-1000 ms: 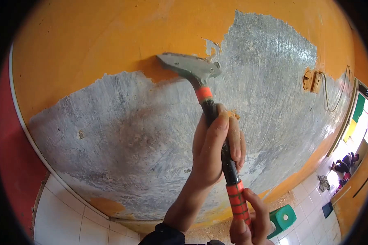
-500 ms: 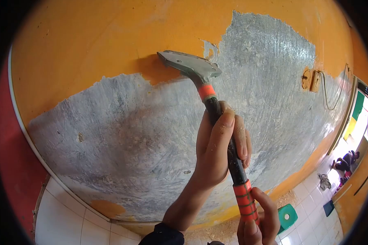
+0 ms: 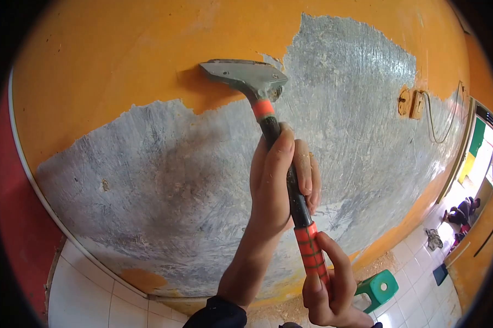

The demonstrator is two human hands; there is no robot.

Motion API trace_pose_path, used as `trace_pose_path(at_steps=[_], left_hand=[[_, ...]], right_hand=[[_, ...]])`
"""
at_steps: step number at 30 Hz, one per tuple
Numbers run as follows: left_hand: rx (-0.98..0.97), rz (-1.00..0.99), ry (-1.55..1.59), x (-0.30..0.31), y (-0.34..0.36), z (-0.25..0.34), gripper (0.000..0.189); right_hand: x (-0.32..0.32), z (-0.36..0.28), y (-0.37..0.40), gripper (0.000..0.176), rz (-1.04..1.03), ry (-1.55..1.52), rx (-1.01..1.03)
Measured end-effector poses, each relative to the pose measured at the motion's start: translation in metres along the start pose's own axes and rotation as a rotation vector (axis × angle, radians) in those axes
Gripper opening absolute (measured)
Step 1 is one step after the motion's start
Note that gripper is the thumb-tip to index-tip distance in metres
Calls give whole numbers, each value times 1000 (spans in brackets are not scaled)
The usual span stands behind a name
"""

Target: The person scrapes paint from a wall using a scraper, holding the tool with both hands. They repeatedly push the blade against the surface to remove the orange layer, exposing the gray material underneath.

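A long-handled wall scraper (image 3: 245,74) has its wide grey head over the orange paint, just above the ragged edge of the bare grey patch (image 3: 203,158). My left hand (image 3: 276,186) is closed around the black upper part of the handle. Lower down, my right hand (image 3: 334,290) grips the red handle end, which is ringed with dark green bands. The blade casts a shadow on the orange wall (image 3: 120,60) to its left.
An electrical socket (image 3: 416,105) with a looped cable sits on the wall to the right. Below it, a green stool (image 3: 386,281) stands on white floor tiles amid scraped debris. A person (image 3: 462,213) is low near the doorway. A red wall (image 3: 11,218) borders the left side.
The scraper has shifted left and slightly up across the orange paint, its head turning a little. Both hands have moved left with it, keeping their grip.
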State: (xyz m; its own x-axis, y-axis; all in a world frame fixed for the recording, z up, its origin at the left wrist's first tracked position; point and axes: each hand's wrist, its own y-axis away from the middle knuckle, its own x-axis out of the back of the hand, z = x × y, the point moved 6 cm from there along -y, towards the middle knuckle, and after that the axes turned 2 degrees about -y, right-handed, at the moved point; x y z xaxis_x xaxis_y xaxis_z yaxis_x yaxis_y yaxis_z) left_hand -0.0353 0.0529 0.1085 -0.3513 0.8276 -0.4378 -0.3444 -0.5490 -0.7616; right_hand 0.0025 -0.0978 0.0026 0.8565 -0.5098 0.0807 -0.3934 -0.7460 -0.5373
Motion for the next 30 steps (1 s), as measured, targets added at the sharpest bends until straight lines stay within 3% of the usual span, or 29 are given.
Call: trace_pose_path(at_steps=[4,6,12,16,18,24,30], left_hand=[[0,-54,-16,-1,13,-6,22],[27,-15,-18,0,12,-5,21],[-5,-59,-20,-5,10,-5,19],[44,3,12,-8,4,1,18],[4,-42,-21,-9,9,-3,19],[5,-21,-14,-10,0,1,20],[7,-53,-2,-10,-6,-1,22]], right_hand=[[3,4,-5,61,-77,-143,47],[6,-13,-16,48,-30,20,539],[6,-29,-12,51,-284,-170,413],[3,-36,-19,51,-247,-161,387],[7,-35,-16,52,-237,-99,516],[7,-36,-23,53,-233,-142,361],[8,-36,-22,56,-190,-56,425]])
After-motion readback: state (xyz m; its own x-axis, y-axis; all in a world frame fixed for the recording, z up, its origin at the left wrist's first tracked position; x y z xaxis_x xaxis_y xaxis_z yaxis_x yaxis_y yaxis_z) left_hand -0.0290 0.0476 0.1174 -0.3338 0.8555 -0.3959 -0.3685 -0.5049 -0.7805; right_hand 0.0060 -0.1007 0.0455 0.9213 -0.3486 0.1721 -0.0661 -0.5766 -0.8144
